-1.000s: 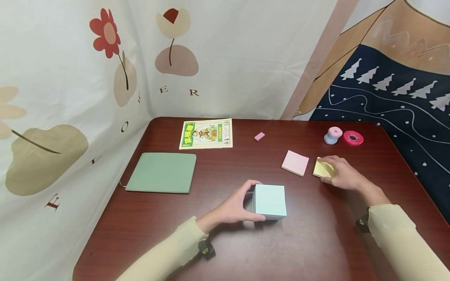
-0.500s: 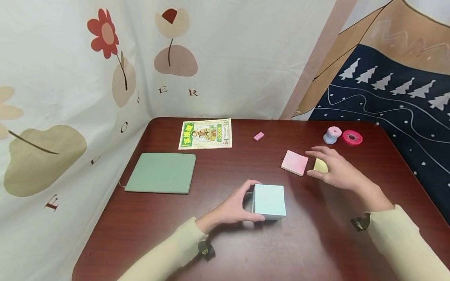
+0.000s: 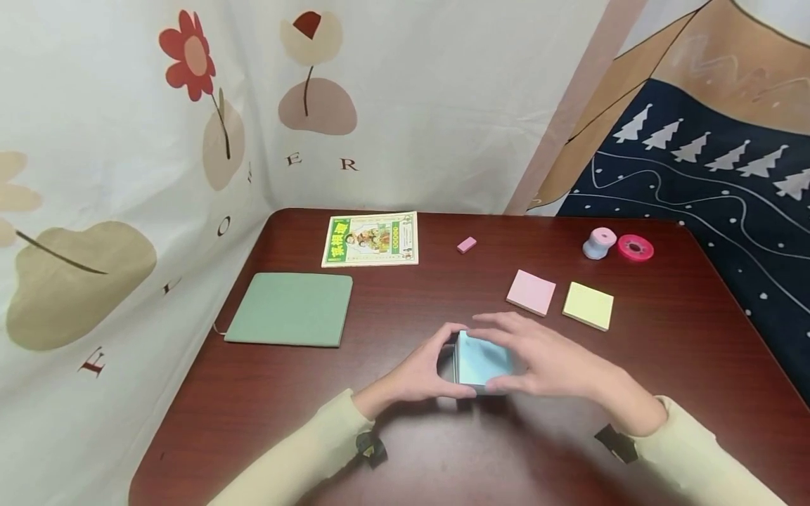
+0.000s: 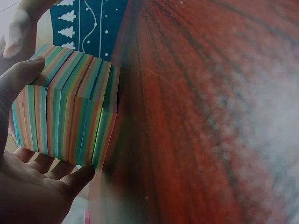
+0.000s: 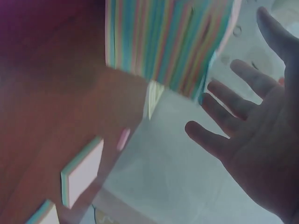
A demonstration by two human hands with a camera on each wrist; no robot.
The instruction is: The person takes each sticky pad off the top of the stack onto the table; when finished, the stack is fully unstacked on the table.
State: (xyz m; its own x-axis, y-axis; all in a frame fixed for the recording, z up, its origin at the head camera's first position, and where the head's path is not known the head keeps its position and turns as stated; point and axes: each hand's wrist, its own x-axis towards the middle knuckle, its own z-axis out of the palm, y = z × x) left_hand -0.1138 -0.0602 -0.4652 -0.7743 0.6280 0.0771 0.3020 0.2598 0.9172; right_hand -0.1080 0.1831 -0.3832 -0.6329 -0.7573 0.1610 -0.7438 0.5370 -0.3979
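A tall stack of sticky note pads, light blue on top, stands on the dark red table. My left hand grips it from the left, thumb on the near side and fingers on the far side. Striped multicoloured edges of the stacked pads show in the left wrist view. My right hand hovers over the stack's right part with fingers spread and nothing in them; the right wrist view shows these fingers apart from the stack. A pink sticky note pad and a yellow one lie beyond the right hand.
A green notebook lies at the left, with a printed booklet behind it. A small pink eraser sits at the back. Toward the back right are a pink-and-blue spool-shaped item and a red tape roll. Printed cloths hang behind the table.
My right hand has left the yellow pad and moved left and nearer, to over the stack. The yellow pad now shows whole. My left hand keeps its grip on the stack.
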